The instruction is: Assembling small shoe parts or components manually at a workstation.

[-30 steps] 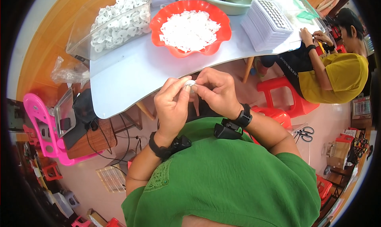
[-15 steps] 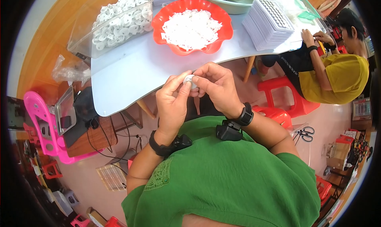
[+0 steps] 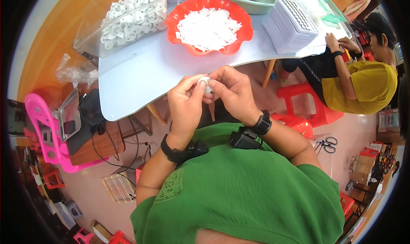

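Note:
Both my hands meet just off the table's near edge, around a small round white plastic piece (image 3: 206,85). My left hand (image 3: 186,100) pinches its left side between thumb and fingers. The thumb of my right hand (image 3: 234,89) presses on its face, with the fingers curled behind. Part of the piece is hidden under my fingertips. Beyond my hands, a red scalloped bowl (image 3: 173,36) holds a heap of small white parts (image 3: 209,28). To its left, a clear plastic bin (image 3: 92,38) is filled with white round pieces (image 3: 136,15) like the held one.
The pale table (image 3: 141,77) has a stack of white trays (image 3: 287,27) at the right and a light green basin (image 3: 251,7) behind. At right, a person in a yellow shirt (image 3: 367,86) works beside a red stool (image 3: 305,101). Scissors (image 3: 328,145) lie lower right; a pink chair (image 3: 45,129) stands left.
My fingers have shifted slightly on the white piece, and its face is turned a little differently. Both hands stay in nearly the same place. The view has tilted slightly.

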Tool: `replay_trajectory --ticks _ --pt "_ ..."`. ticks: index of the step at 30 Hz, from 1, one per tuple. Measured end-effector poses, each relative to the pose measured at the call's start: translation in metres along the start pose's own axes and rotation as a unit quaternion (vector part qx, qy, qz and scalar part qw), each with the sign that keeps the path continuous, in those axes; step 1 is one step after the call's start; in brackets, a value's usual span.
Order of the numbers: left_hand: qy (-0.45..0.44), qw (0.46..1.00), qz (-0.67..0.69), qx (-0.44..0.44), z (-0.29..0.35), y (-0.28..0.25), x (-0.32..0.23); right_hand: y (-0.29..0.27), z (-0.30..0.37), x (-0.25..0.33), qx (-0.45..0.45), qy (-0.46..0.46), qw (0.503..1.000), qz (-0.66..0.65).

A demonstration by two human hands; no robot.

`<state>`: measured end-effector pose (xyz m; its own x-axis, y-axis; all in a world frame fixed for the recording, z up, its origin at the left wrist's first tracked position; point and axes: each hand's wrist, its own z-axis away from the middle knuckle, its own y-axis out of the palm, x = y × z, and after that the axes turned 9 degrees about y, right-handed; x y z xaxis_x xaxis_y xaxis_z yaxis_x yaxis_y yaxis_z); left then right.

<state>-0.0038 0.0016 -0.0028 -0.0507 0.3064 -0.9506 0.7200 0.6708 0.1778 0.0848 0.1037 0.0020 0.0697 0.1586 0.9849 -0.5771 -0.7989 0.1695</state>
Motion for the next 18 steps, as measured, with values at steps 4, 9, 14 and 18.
replay_trajectory --ticks 4,9,14,18 --pt "-0.116 0.976 0.180 0.027 -0.011 -0.008 -0.009 -0.013 -0.007 0.003 0.033 0.030 0.999 0.013" --pt "-0.088 0.992 0.076 0.048 -0.007 -0.010 -0.003 -0.012 -0.005 0.010 0.053 0.048 0.997 0.028" --pt "-0.161 0.974 -0.016 0.160 -0.026 -0.031 -0.023 -0.022 -0.001 0.031 0.095 0.079 0.987 0.104" --pt "-0.066 0.994 0.029 0.087 -0.085 -0.066 -0.056 -0.043 -0.009 0.048 0.063 -0.015 0.983 0.174"
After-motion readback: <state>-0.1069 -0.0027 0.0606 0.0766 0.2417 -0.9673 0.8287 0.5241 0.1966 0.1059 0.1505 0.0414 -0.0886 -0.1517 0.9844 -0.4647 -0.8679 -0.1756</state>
